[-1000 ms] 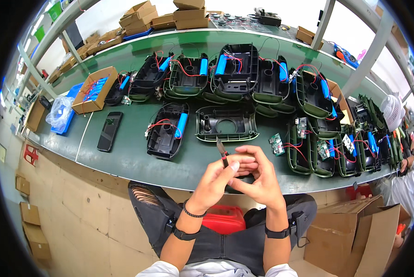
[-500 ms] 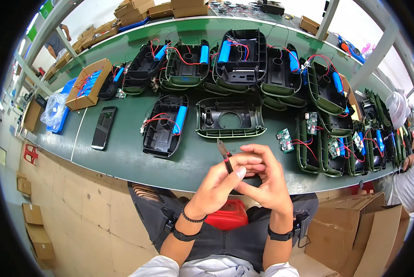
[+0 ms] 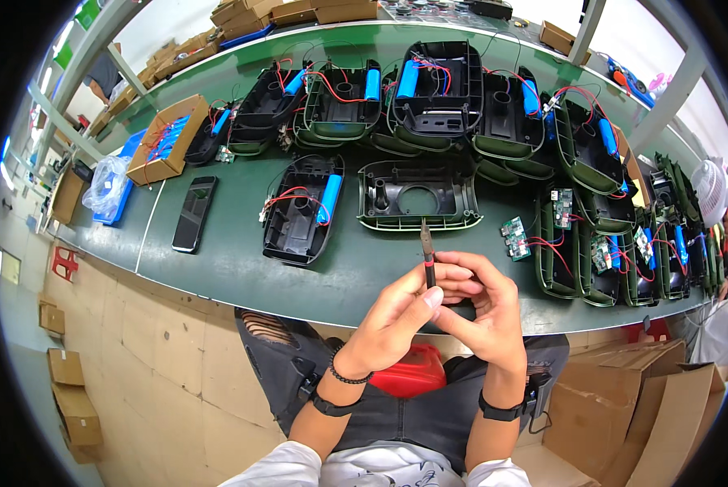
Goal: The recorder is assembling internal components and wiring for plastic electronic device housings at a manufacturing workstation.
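Small pliers [image 3: 427, 247] with metal jaws and red-and-black handles point away from me, jaws in front of the near edge of a green-rimmed black housing shell [image 3: 453, 213]. My left hand [image 3: 400, 316] is closed on them, thumb along the handle. My right hand [image 3: 490, 316] is curled against the left fingers; what it holds, if anything, is hidden behind them. The empty shell has a round hole and lies on the green table. Left of it lies another black shell [image 3: 287, 231] with a blue battery cell [image 3: 329, 200] and red wires.
Stacked shells [image 3: 344, 118] with blue cells line the back. More shells [image 3: 559, 264] and a green circuit board [image 3: 515, 238] lie at right. A phone [image 3: 194, 214], a box of blue cells [image 3: 187, 154] and a plastic bag [image 3: 107, 188] are at left. A cardboard box [image 3: 599, 390] stands at lower right.
The view has shifted, so the table items sit slightly further right and higher. The pliers have turned more upright, and their jaws now overlap the empty shell's near edge.
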Motion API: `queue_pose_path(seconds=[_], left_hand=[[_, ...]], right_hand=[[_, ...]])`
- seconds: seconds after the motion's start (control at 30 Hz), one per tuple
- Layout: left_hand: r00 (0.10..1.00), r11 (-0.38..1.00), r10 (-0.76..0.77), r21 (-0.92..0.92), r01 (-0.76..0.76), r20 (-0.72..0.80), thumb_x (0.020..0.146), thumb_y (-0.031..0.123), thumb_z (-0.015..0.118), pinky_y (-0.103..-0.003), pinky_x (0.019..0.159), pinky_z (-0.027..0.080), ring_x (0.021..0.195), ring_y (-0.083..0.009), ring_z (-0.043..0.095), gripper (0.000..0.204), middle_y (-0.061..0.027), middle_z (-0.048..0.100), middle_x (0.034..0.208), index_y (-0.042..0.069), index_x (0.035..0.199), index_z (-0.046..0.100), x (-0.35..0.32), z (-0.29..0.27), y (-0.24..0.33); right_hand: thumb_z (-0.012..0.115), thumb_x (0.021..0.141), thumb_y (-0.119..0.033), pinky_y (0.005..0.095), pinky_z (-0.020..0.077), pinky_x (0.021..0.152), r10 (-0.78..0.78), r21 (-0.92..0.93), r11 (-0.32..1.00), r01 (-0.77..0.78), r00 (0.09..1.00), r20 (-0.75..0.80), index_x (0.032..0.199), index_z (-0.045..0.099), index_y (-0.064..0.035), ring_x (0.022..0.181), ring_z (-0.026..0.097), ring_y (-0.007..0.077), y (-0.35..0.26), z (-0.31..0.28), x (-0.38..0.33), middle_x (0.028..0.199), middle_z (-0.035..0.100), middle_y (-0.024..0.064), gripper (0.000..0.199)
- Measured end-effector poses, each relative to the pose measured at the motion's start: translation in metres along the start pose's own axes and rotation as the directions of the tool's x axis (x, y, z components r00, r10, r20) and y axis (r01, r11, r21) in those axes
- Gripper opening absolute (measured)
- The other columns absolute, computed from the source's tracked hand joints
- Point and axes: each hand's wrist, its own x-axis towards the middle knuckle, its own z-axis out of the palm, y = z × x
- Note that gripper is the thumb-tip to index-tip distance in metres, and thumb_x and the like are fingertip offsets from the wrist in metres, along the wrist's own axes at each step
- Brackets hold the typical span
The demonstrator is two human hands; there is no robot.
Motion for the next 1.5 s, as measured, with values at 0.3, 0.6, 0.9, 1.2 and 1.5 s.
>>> queue_pose_path(seconds=[0.3,0.6,0.9,1.2,1.5], left_hand=[[0.999,0.998,0.045,-0.045,-0.044,0.003,0.112,0.020,0.044,-0.039,0.112,0.046,0.126,-0.0234,0.061,0.040,-0.0160,0.064,0.132,-0.008,0.140,0.052,-0.002,0.004,-0.004],[0.998,0.995,0.060,-0.086,-0.059,0.000,0.113,0.025,0.044,-0.037,0.109,0.048,0.122,-0.0199,0.061,0.040,-0.0129,0.063,0.131,-0.004,0.138,0.055,-0.005,0.000,-0.011],[0.998,0.979,0.064,-0.195,-0.059,0.019,0.114,0.024,0.044,-0.035,0.108,0.049,0.119,-0.0172,0.061,0.036,-0.0094,0.061,0.126,-0.003,0.135,0.055,-0.008,0.004,-0.008],[0.997,0.990,0.050,-0.135,-0.041,0.063,0.114,0.019,0.043,-0.037,0.111,0.048,0.126,-0.0220,0.061,0.037,-0.0145,0.063,0.133,-0.006,0.140,0.052,0.000,0.004,-0.030],[0.993,1.000,0.021,-0.003,-0.022,-0.119,0.109,0.041,0.046,-0.046,0.106,0.053,0.117,-0.0353,0.067,0.058,-0.0276,0.064,0.127,-0.010,0.135,0.049,-0.004,0.006,-0.005]], right_hand=[[0.086,0.073,-0.003,0.0302,0.0564,0.091,0.016,-0.068,0.998,-0.015,1.000,0.013,0.130,0.066,0.0019,0.102,0.069,0.0139,0.000,-0.002,-0.001,0.113,0.075,0.0097,0.060],[0.089,0.069,-0.002,0.0308,0.0524,0.098,0.032,0.031,0.999,-0.032,0.999,0.026,0.136,0.057,0.0041,0.110,0.066,0.0171,-0.001,0.006,-0.001,0.121,0.068,0.0112,0.075],[0.087,0.070,0.002,0.0282,0.0526,0.096,0.096,0.072,0.993,-0.096,0.995,-0.003,0.136,0.054,0.0033,0.109,0.065,0.0157,-0.002,0.008,-0.006,0.119,0.066,0.0104,0.074],[0.092,0.072,-0.015,0.0336,0.0542,0.097,0.042,-0.129,0.990,-0.049,0.998,-0.056,0.135,0.057,0.0013,0.109,0.067,0.0190,0.008,-0.017,-0.014,0.120,0.070,0.0129,0.073],[0.089,0.076,-0.018,0.0333,0.0566,0.093,-0.013,-0.052,0.998,0.019,0.995,0.095,0.137,0.058,0.0011,0.108,0.069,0.0187,0.001,-0.006,0.004,0.120,0.071,0.0138,0.071]])
